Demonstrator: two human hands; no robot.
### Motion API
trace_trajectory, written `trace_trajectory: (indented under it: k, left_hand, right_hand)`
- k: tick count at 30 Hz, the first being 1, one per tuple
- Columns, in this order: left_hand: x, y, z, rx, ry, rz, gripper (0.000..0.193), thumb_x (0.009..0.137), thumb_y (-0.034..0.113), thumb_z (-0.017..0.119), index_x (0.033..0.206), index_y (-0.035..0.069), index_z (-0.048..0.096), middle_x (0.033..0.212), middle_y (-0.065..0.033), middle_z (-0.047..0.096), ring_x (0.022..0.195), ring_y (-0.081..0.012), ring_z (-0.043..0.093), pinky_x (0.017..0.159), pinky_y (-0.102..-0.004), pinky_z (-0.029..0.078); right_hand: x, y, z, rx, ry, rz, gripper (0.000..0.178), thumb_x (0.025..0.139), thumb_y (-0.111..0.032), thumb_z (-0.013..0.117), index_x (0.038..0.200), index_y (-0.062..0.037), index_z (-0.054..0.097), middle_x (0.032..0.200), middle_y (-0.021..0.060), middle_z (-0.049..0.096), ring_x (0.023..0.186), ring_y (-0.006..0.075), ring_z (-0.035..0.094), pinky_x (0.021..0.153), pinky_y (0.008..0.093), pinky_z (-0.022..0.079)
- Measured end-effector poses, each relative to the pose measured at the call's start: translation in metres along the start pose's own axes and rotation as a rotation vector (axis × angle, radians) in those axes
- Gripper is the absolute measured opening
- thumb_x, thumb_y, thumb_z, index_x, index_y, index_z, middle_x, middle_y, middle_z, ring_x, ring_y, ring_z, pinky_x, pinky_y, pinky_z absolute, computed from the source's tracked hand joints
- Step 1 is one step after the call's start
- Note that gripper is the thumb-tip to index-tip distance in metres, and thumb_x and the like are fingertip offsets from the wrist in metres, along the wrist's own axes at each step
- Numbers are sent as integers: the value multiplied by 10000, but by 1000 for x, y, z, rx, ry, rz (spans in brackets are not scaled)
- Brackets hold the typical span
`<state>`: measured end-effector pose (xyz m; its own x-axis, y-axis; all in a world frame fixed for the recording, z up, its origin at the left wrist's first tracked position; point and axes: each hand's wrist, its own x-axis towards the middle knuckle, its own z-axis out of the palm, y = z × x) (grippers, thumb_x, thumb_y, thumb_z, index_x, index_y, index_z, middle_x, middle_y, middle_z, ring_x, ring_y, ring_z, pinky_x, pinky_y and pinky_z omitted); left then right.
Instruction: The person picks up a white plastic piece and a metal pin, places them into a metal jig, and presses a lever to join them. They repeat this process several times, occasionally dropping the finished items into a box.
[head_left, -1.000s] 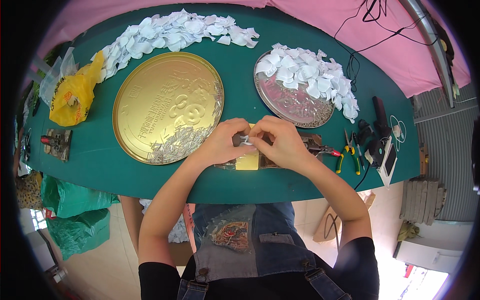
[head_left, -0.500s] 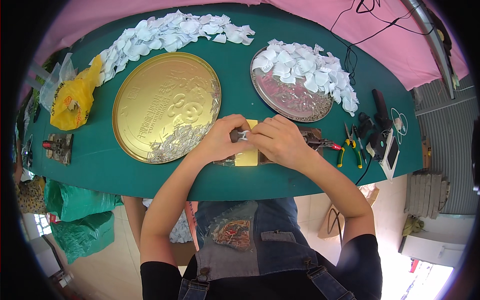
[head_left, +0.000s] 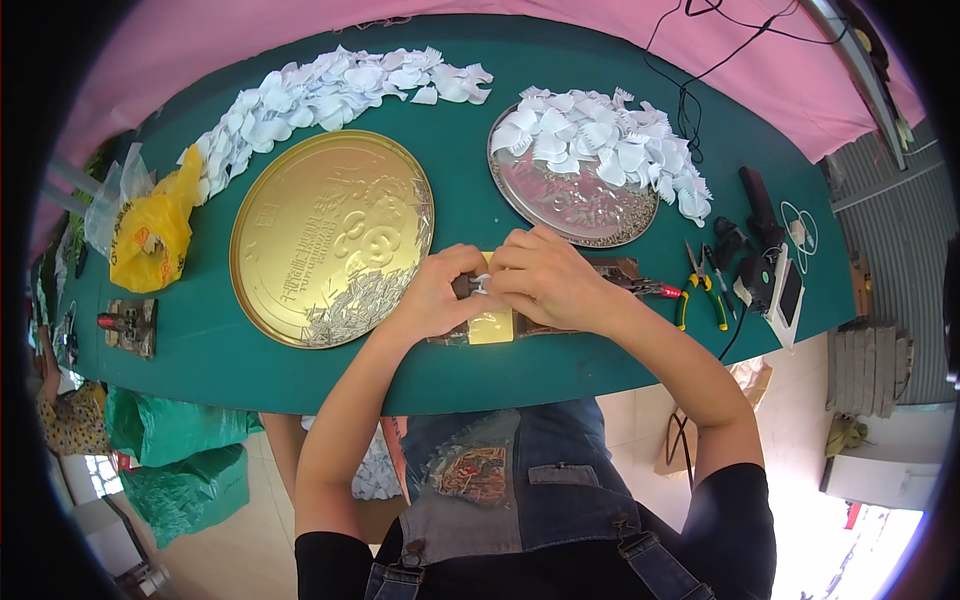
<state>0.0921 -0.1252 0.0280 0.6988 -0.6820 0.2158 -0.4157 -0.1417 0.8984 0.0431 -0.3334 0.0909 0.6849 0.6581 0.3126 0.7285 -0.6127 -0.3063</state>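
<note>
My left hand (head_left: 440,295) and my right hand (head_left: 548,282) meet over the near middle of the table. Between their pinched fingertips is a small white piece (head_left: 480,283), mostly covered by the fingers, so its full shape is hidden. Just below the fingers lies a gold-coloured block (head_left: 491,328) on a dark, worn base. To the left stands a round gold tray (head_left: 290,240), with many thin metal pins (head_left: 352,306) gathered along its near right side. Beyond my right hand, a round silver tray (head_left: 565,205) carries a heap of white toothed plastic pieces (head_left: 600,135) and tiny metal parts.
More white pieces (head_left: 330,90) spread along the far left. A yellow plastic bag (head_left: 150,250) and a small red-handled clamp device (head_left: 128,325) sit at left. On the right are yellow-green pliers (head_left: 702,290), a black tool (head_left: 762,215) and cables. Green bags (head_left: 190,490) stand below the table.
The whole view has shifted slightly, and the table appears lower. Both hands stay together over the gold block, their fingers still closed around the small white piece.
</note>
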Motion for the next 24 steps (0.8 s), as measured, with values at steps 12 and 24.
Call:
trace_trajectory:
  k: [12, 24]
  left_hand:
    - [-1, 2, 5, 56, 60, 127, 190, 741, 115, 790, 858, 18, 676, 771, -95, 640, 744, -282, 575, 708, -380, 452]
    - [0, 5, 7, 87, 69, 128, 178, 731, 83, 791, 866, 37, 684, 775, -75, 623, 748, -260, 558, 727, -360, 415]
  right_hand:
    - [-95, 26, -83, 97, 232, 870, 200, 931, -201, 668, 901, -5, 695, 847, 116, 639, 751, 222, 637, 668, 347, 513]
    - [-198, 71, -75, 1177, 444, 912, 530, 1062, -463, 407, 779, -44, 563, 669, -15, 475, 656, 110, 428, 633, 279, 333]
